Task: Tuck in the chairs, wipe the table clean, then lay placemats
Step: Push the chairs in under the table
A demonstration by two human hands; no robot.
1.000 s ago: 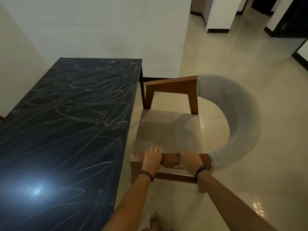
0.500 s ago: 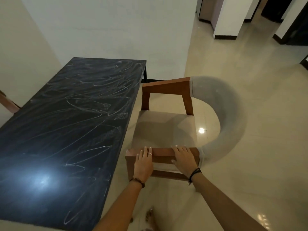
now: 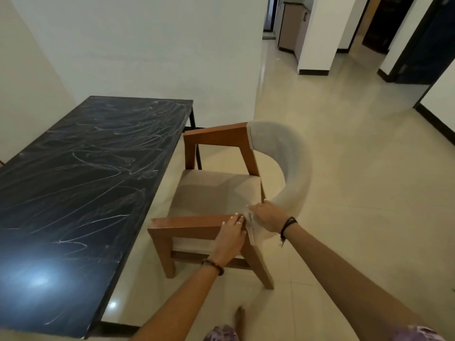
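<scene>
- A wooden chair (image 3: 216, 193) with a beige seat and a curved grey padded backrest is standing on the tiled floor (image 3: 357, 168) just beside the long edge of the dark table (image 3: 81, 183), side-on to it and apart from it, not tucked under.
- The left hand (image 3: 231, 232) is resting palm-down on the near wooden armrest (image 3: 187, 223), its fingers lying fairly straight along the top; a ring is showing on one finger and a beaded bracelet at the wrist.
- The right hand (image 3: 267, 216) is lying on the near end of the backrest (image 3: 293, 168), where the padding meets the armrest. Its fingers seem to be curling over the padding, though blur there is making it hard to say whether they are truly gripping it.
- The two hands are sitting close together, almost touching.
- The tabletop is showing pale chalky smears and scrawls across most of its surface, with a bright light reflecting near its close end.
- A bare foot (image 3: 240, 318) is showing on the floor below the arms.
</scene>
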